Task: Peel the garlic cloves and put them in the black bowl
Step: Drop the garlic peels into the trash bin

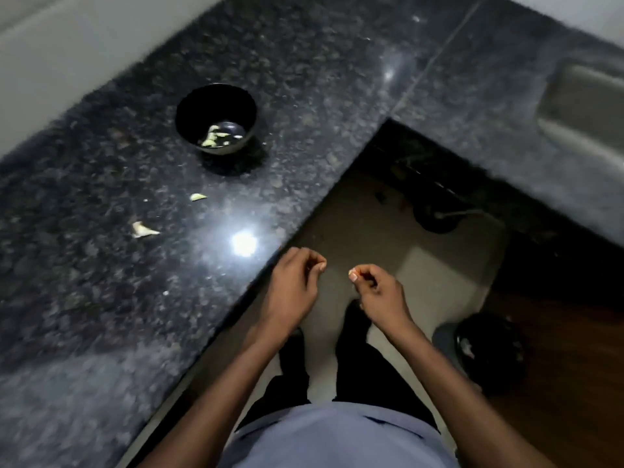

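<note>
Closest to the camera are two bare arms reaching out over the floor, not over the counter [101, 298]. The left hand [293, 282] has its fingers curled in with the tips pressed together; it may pinch a tiny bit of skin, but I cannot tell. The right hand [374, 287] pinches a small pale bit [352, 273], maybe skin or a little clove, at its fingertips. The garlic still to peel lies up and to the left of both hands, so the left hand is nearer. One garlic clove [143, 229] sits well apart from the fingers, its long side running left to right. A smaller piece [198, 197] lies farther back. Beyond that stands the black bowl [216, 96] with a few peeled cloves [212, 136] inside.
</note>
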